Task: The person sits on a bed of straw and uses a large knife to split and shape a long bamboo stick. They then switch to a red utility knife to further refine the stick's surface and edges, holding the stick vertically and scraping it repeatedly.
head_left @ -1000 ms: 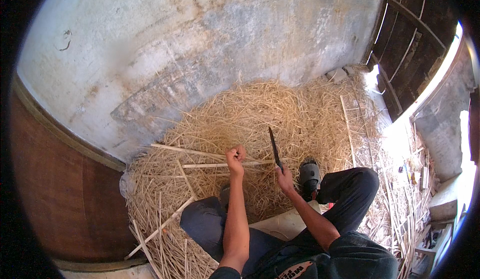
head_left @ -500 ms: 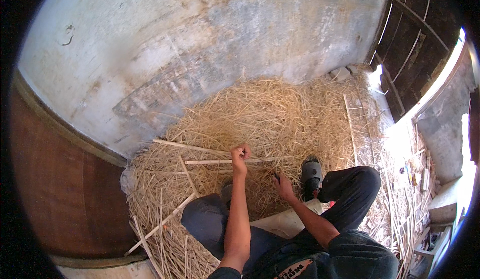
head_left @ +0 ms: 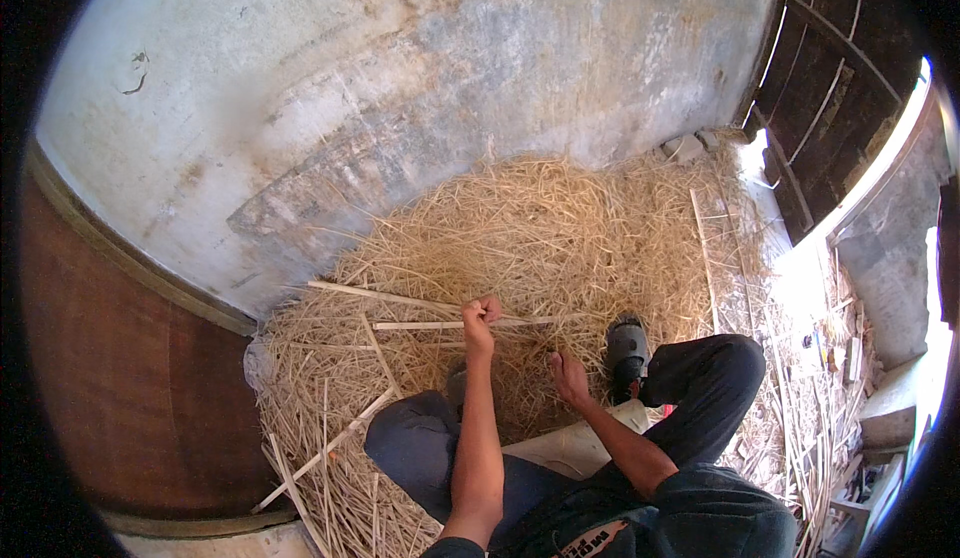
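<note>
Left hand (head_left: 481, 316) fisted around bamboo strip (head_left: 430, 325); right hand (head_left: 568, 376) loosely closed.

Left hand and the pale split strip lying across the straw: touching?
Touching. The head view shows the left hand closed around the pale strip, which sticks out leftward from the fist over the straw pile.

Stained grey-white plaster wall (head_left: 400, 88) ahead, reddish-brown wooden panel (head_left: 110, 378) on left. Dark slatted wooden door (head_left: 840, 68) at right, bright daylight beside it. Floor buried in yellow straw (head_left: 560, 228).
</note>
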Tool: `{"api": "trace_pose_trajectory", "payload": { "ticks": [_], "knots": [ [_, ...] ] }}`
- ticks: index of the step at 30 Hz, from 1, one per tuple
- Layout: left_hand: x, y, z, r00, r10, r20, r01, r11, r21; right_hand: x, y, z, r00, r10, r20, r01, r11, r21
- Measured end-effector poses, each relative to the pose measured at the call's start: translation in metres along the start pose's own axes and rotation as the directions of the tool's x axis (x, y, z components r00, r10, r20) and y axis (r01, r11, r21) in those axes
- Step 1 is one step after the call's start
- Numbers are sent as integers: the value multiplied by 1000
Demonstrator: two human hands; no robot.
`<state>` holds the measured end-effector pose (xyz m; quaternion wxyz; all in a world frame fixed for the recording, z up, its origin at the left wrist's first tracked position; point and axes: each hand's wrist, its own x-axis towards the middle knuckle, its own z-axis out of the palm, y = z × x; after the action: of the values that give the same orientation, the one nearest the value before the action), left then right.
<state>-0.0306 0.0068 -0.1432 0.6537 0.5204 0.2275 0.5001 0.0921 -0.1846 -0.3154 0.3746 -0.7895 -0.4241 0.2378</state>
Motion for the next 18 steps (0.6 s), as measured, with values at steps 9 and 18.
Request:
{"api": "trace_pose_trajectory", "payload": {
  "ticks": [9, 18],
  "knots": [
    [-4, 9, 1, 999, -45, -25, 45, 999, 17, 28, -130, -39, 957, -85, -276, 210, 863, 460],
    [-13, -12, -6, 991, -111, -77, 112, 994, 9, -4, 43, 14, 880, 258, 398, -129, 937, -323]
  ]
}}
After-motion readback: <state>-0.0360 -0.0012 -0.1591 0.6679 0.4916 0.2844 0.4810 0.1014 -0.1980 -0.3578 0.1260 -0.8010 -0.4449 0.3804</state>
